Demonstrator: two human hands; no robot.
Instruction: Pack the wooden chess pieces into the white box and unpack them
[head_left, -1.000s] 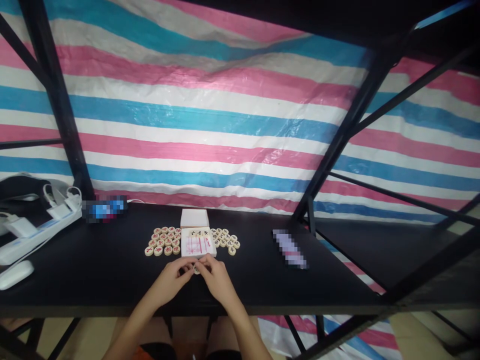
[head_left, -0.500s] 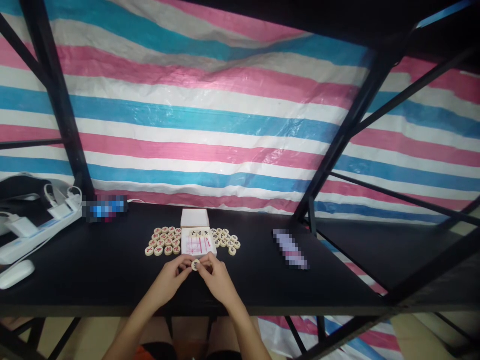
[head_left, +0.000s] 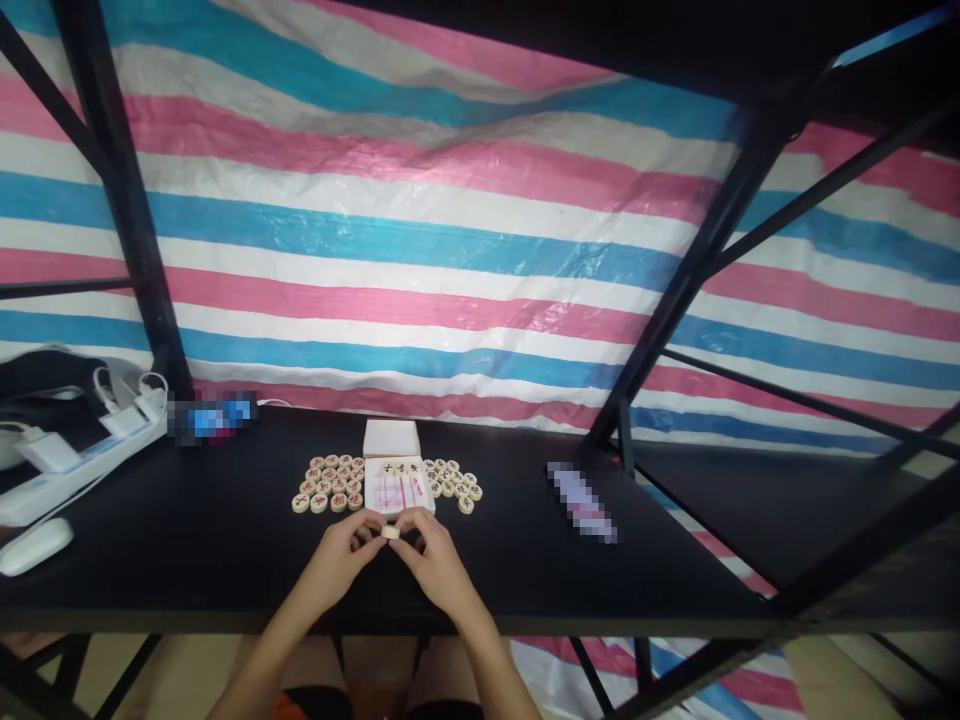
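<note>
Between my fingertips is a round, pale Chinese chess piece (head_left: 390, 532), tipped so that mostly its rim shows. My left hand (head_left: 351, 545) pinches it from one side and my right hand (head_left: 424, 548) from the other. Just beyond my hands lies an open white box (head_left: 400, 492), its lid (head_left: 391, 437) folded back; a few black-marked pieces (head_left: 402, 468) stand along the far side inside, behind a sheet with pink lines. Red-marked pieces (head_left: 328, 487) are lined up in rows left of the box. Several black-marked pieces (head_left: 454, 480) sit to its right.
A blurred-out phone-like object (head_left: 581, 502) lies on the black table (head_left: 600, 585) at the right. To the left are a white power strip (head_left: 82, 470) with plugs, a white case (head_left: 36, 547) and another blurred object (head_left: 214, 417). Black metal posts and a striped sheet enclose the far side.
The piece between my hands has turned from showing its marked face to showing its rim. My hands stay in nearly the same place.
</note>
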